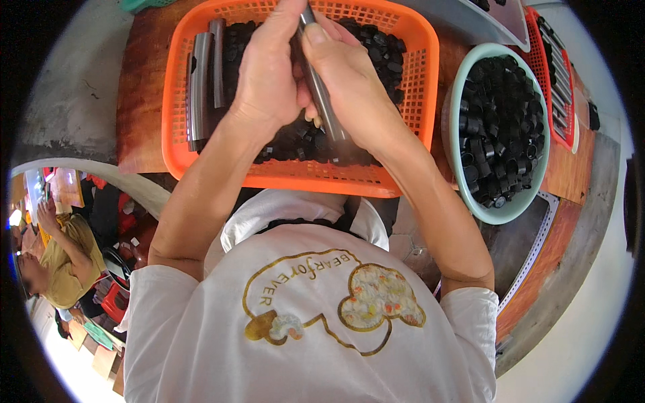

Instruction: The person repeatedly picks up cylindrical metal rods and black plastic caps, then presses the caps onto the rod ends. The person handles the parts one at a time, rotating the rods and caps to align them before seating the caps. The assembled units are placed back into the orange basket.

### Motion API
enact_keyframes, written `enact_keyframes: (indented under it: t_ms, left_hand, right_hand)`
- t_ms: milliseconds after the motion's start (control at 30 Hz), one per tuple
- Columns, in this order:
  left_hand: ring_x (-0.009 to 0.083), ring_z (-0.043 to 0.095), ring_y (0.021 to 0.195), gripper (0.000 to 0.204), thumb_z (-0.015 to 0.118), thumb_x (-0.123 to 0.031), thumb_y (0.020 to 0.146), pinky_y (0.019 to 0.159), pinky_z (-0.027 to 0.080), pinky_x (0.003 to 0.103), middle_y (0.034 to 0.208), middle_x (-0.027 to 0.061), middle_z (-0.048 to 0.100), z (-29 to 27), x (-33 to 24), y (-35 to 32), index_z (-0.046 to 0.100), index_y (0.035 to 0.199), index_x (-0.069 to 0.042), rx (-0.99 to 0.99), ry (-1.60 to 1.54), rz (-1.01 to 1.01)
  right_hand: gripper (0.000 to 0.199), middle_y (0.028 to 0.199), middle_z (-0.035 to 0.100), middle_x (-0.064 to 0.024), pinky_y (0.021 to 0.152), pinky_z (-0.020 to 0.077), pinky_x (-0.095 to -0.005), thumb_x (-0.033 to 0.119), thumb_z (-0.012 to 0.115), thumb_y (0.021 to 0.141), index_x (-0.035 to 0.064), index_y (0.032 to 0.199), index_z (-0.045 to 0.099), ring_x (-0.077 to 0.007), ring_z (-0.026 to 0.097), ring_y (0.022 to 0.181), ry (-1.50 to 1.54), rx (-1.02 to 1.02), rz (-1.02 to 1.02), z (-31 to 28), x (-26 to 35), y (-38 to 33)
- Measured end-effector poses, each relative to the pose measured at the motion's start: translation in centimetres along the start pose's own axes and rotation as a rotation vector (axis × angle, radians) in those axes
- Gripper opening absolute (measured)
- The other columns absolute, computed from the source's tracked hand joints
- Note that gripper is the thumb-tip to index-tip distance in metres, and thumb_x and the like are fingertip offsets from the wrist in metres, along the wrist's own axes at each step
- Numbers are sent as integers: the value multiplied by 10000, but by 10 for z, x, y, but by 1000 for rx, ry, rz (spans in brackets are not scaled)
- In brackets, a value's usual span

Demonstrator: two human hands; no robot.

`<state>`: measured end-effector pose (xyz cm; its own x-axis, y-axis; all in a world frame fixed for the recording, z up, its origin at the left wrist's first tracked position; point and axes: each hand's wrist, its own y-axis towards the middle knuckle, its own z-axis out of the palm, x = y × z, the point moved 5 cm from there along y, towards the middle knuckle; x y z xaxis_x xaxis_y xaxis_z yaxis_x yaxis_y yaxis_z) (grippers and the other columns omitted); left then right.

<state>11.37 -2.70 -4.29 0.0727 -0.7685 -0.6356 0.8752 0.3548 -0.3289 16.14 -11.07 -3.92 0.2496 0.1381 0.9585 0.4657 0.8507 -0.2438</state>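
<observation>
Both my hands are closed around a dark grey tube (321, 97), held slanted over an orange plastic basket (173, 127). My left hand (270, 70) grips it from the left side, its fingers partly hidden behind the tube. My right hand (353, 77) wraps it from the right, with the thumb lying along the tube near its upper end. Beneath the hands, many small black plastic caps (383, 50) cover the bottom of the basket. Several grey tubes (199, 87) lie along its left wall.
Right of the basket stands a pale green basin (500, 216) heaped with black ring-shaped caps (500, 131). Beyond it, a red basket (570, 134) holds several grey tubes, beside a translucent bin (463, 20). A wooden tabletop (142, 101) lies underneath. Another person (67, 258) sits at the far left.
</observation>
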Motion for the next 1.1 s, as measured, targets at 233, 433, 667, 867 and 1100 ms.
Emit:
enact_keyframes:
  t_ms: [233, 433, 667, 867, 1100]
  left_hand:
    - [258, 650, 671, 652, 453, -626, 1043, 574, 560, 359, 845, 202, 701, -3, 5, 1, 642, 820, -42, -111, -28, 66]
    - [158, 642, 595, 654, 400, -666, 1039, 401, 458, 254, 899, 185, 728, -2, -2, -5, 612, 855, -75, -119, 349, 140]
    - [103, 547, 544, 712, 463, -665, 1017, 415, 372, 256, 796, 96, 692, -4, 4, -1, 676, 804, -20, -166, 256, 179]
    - [98, 517, 491, 711, 433, -675, 1021, 374, 346, 264, 803, 86, 696, -9, 6, 3, 679, 859, -28, -119, 206, 177]
    - [81, 551, 429, 325, 616, -311, 972, 335, 415, 209, 913, 149, 749, -2, -1, 0, 701, 962, 3, 21, 436, 229]
  right_hand:
    - [576, 706, 599, -6, 549, 455, -239, 576, 431, 1068, 56, 913, 626, -90, 563, 603, 45, 36, 18, 1, -3, -8]
    - [540, 705, 597, -38, 535, 493, -269, 451, 371, 1112, 27, 856, 587, -119, 581, 590, 11, 35, 23, 1, 3, -8]
    - [522, 711, 606, -14, 539, 455, -250, 508, 473, 1075, 49, 890, 638, -96, 557, 590, 115, -13, 53, 1, -4, -7]
    - [508, 727, 624, -14, 538, 434, -242, 497, 484, 1077, 53, 913, 668, -86, 542, 585, 98, -2, 23, -1, -7, -4]
    - [513, 708, 609, -11, 531, 425, -236, 476, 461, 1090, 61, 849, 642, -79, 539, 581, 98, -8, -47, -3, -1, -4]
